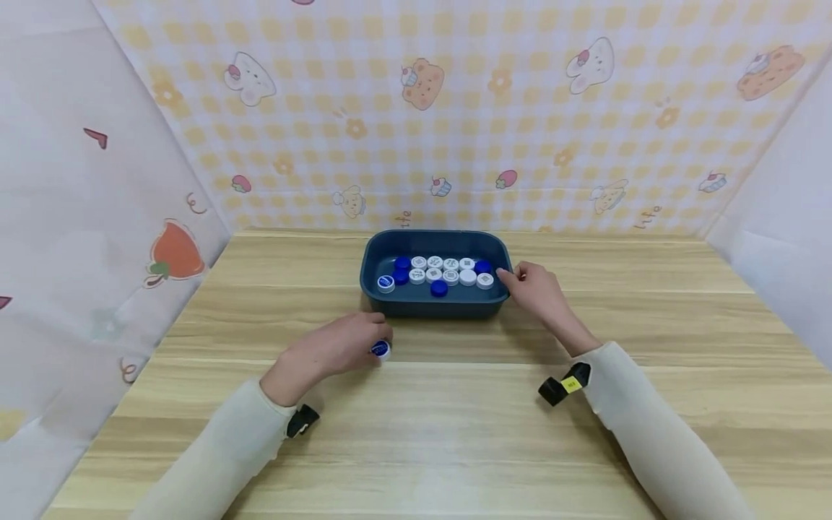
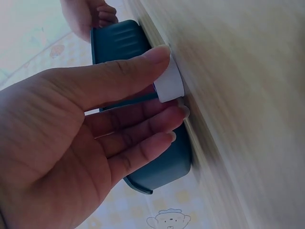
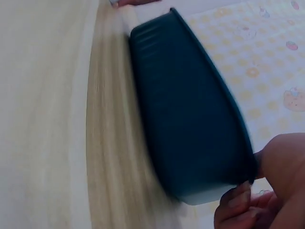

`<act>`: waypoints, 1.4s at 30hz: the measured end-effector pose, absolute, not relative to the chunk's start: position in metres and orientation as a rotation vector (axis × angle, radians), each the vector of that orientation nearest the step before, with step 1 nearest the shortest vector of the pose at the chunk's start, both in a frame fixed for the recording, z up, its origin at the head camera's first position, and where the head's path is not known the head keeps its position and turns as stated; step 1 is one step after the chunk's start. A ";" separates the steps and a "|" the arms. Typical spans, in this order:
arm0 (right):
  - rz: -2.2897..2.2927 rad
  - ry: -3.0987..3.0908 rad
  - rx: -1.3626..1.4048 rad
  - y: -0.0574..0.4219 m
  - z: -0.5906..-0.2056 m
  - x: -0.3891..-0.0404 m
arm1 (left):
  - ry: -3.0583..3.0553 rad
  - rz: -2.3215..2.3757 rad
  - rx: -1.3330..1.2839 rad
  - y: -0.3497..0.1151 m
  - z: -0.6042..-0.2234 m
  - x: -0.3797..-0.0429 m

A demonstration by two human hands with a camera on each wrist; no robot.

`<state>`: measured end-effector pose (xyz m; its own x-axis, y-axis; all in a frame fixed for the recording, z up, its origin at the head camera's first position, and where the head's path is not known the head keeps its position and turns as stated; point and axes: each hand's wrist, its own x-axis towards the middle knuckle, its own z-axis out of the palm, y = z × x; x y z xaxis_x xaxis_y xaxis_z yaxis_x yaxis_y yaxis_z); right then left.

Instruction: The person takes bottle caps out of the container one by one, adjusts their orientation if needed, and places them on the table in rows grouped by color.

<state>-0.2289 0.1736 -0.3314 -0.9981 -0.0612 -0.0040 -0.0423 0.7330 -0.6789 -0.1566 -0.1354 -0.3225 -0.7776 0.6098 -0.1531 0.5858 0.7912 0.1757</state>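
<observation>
A dark teal rectangular tub (image 1: 437,310) stands toward the back of the table, with white and blue bottle caps (image 1: 451,277) laid out in its bottom. My right hand (image 1: 536,289) pinches the tub's right rim between thumb and fingers; the right wrist view shows the fingertips (image 3: 238,198) under the rim at the corner. In front of the tub's left end, my left hand (image 1: 344,343) holds a white bottle cap (image 2: 170,82) with a blue printed top between thumb and fingers, close over the table. The other left fingers are loosely bent.
The wooden table (image 1: 442,433) reaches out on both sides of the tub. Behind it hangs a yellow checked cloth (image 1: 455,137) with cartoon prints, and a white printed sheet (image 1: 97,217) covers the left side. Black wrist cameras (image 1: 564,384) sit at both sleeves.
</observation>
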 end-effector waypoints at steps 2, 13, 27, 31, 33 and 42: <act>-1.160 2.913 -0.101 0.173 -0.333 -0.232 | 2.780 0.175 0.945 -0.135 -0.324 -0.157; -1.205 2.909 -0.123 0.173 -0.340 -0.239 | 2.779 0.225 0.920 -0.138 -0.326 -0.159; -1.222 2.900 -0.113 0.172 -0.341 -0.239 | 2.788 0.267 0.957 -0.138 -0.309 -0.158; -1.243 2.894 -0.114 0.171 -0.338 -0.239 | 2.852 0.421 1.044 -0.138 -0.278 -0.170; -1.253 2.899 -0.114 0.172 -0.338 -0.238 | 2.909 0.423 1.043 -0.137 -0.265 -0.184; -1.259 2.905 -0.150 0.174 -0.342 -0.237 | 2.904 0.134 0.755 -0.125 -0.272 -0.253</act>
